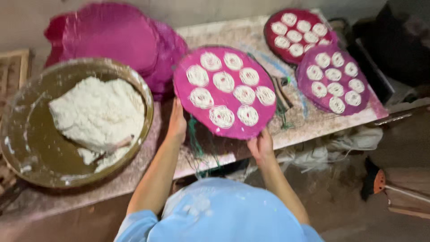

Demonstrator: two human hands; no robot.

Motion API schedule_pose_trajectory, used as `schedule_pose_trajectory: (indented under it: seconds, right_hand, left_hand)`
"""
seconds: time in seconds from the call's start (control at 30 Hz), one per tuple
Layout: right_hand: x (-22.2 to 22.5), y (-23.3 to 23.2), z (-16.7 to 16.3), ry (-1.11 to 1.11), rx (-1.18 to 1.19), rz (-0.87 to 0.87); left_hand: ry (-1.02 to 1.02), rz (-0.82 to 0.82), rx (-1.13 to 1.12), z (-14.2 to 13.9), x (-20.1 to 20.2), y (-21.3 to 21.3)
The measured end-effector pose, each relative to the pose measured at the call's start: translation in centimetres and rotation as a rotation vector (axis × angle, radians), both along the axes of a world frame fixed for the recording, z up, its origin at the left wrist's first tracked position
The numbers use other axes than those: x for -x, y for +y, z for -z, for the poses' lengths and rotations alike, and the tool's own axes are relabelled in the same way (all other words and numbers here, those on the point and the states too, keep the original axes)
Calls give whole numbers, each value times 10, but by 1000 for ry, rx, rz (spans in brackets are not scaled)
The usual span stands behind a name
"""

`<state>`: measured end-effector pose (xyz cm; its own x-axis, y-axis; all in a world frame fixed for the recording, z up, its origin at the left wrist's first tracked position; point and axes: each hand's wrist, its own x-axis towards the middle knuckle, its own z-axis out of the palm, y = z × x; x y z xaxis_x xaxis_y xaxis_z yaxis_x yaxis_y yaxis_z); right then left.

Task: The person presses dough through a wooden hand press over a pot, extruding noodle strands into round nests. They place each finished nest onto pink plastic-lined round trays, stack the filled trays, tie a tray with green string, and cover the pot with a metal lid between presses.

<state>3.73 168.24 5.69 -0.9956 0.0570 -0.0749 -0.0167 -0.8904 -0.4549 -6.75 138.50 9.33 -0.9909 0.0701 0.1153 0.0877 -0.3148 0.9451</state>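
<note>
Gripping round pink tray (226, 67), white noodle coils (223, 81)

No packages, labels, signs or screens in view

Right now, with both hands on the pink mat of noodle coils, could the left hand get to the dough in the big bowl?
Probably yes, once it lets go. The left hand grips the mat edge right beside the bowl, and the dough lies uncovered, with nothing between.
</note>
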Motion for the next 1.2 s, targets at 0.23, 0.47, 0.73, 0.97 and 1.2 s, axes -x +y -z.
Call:
schedule_pose_trajectory:
  seconds: [0.23,0.47,0.73,0.97,1.2]
  right_hand:
    - [31,30,25,-61,-109,38]
    - [56,38,53,-13,-254,-16]
    - [53,54,17,-275,-554,-95]
    - [41,54,1,-263,-639,-124]
    - [26,44,18,-143,-646,74]
  left_hand:
    - [-632,160,-20,-1,-22,9]
    - [-28,13,648,16,-91,-42]
    - [-353,-150,140,-34,-155,-129]
    - [-41,-472,1357,-140,-225,-141]
    - [-256,-243,1668,-118,-223,-178]
